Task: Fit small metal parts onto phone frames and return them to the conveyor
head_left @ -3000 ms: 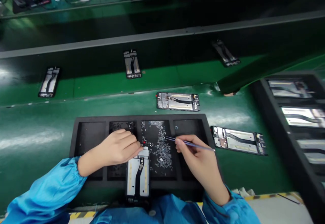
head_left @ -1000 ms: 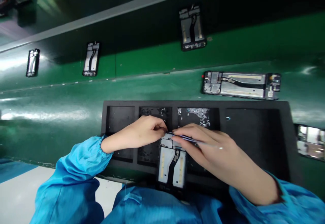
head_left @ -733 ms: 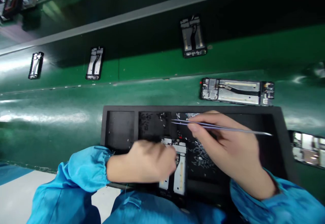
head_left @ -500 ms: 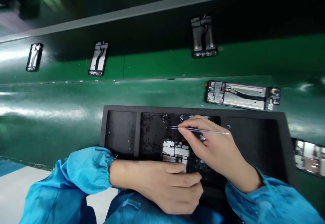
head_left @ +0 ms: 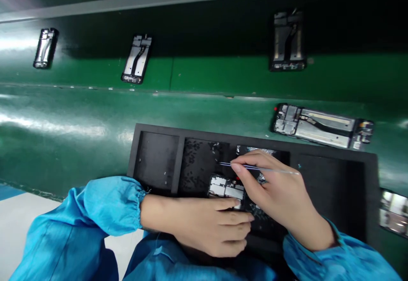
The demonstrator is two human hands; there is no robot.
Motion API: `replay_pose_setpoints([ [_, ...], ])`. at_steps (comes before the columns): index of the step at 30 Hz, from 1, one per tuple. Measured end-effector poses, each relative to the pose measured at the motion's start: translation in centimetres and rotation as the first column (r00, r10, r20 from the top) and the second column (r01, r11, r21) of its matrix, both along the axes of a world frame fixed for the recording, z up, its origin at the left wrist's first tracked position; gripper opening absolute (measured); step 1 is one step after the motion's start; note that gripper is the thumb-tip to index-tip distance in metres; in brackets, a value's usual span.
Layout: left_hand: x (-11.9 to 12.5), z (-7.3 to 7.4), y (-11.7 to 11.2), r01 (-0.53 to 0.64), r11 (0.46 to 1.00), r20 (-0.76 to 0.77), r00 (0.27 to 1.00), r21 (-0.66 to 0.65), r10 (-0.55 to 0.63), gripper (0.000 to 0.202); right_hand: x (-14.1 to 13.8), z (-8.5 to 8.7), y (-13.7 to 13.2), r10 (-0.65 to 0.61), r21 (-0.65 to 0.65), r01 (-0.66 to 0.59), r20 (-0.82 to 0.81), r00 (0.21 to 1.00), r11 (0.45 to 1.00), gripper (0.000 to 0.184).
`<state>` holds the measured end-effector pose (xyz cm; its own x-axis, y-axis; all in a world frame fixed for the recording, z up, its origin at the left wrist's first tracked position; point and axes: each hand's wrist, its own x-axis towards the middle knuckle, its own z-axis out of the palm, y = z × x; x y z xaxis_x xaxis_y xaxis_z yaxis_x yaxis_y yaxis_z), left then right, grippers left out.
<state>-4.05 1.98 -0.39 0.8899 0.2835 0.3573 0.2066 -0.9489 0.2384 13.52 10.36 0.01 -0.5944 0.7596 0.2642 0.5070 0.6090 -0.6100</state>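
Over the near phone (head_left: 219,182), the left hand (head_left: 213,229) is lying flat, its fingers stretched and slightly parted, covering the lower part without grasping it. Just beyond, the right hand (head_left: 276,187) is pinching tweezers (head_left: 258,168), their tips hovering over the tray (head_left: 177,166). The near phone is lying over the tray's middle, near small parts (head_left: 215,146). Farther off, another phone (head_left: 323,126) is lying on the green bench (head_left: 191,113), three more phones (head_left: 137,59) forming a row behind
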Motion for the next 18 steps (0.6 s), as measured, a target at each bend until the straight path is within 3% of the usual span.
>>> replay_pose_setpoints([
  [2, 0.0, -0.1, 0.2, 0.02, 1.0, 0.044, 0.999, -0.004, -0.02, 0.035, 0.0, 0.0, 0.1, -0.001, 0.013, 0.0, 0.007, 1.0, 1.0, 0.008],
  [5, -0.3, 0.0, 0.6, 0.023, 0.999, 0.261, 0.965, -0.038, -0.012, 0.028, 0.1, 0.4, -0.2, -0.045, 0.033, 0.044, 0.015, 0.999, 0.998, 0.01],
  [6, -0.6, 0.1, 0.7, -0.01, 0.996, 0.357, 0.933, -0.091, 0.042, 0.026, 0.2, 0.7, -0.5, -0.093, 0.033, 0.092, 0.017, 0.996, 0.995, 0.011],
  [8, -1.1, 0.5, 1.2, -0.141, 0.946, 0.484, 0.831, -0.293, 0.273, 0.02, 0.5, 1.3, -1.3, -0.235, 0.0, 0.235, 0.005, 0.972, 0.972, 0.01],
  [9, -1.4, 0.8, 1.6, -0.216, 0.88, 0.479, 0.771, -0.424, 0.42, 0.015, 0.6, 1.6, -1.7, -0.304, -0.032, 0.304, -0.013, 0.953, 0.952, 0.01],
  [11, -2.0, 1.2, 2.4, -0.34, 0.695, 0.358, 0.667, -0.634, 0.653, 0.01, 0.8, 2.2, -2.5, -0.396, -0.108, 0.389, -0.051, 0.917, 0.915, 0.015],
  [13, -2.3, 1.5, 3.2, -0.414, 0.524, 0.184, 0.628, -0.744, 0.756, 0.013, 0.6, 2.5, -3.0, -0.425, -0.147, 0.413, -0.063, 0.903, 0.899, 0.025],
  [15, -2.5, 1.6, 3.7, -0.45, 0.423, 0.06, 0.625, -0.786, 0.778, 0.014, 0.1, 2.6, -3.1, -0.432, -0.128, 0.424, -0.042, 0.901, 0.897, 0.032],
  [18, -2.5, 1.5, 4.1, -0.443, 0.335, -0.033, 0.642, -0.832, 0.766, 0.016, -1.0, 2.3, -2.8, -0.44, -0.044, 0.439, -0.053, 0.896, 0.898, 0.034],
])
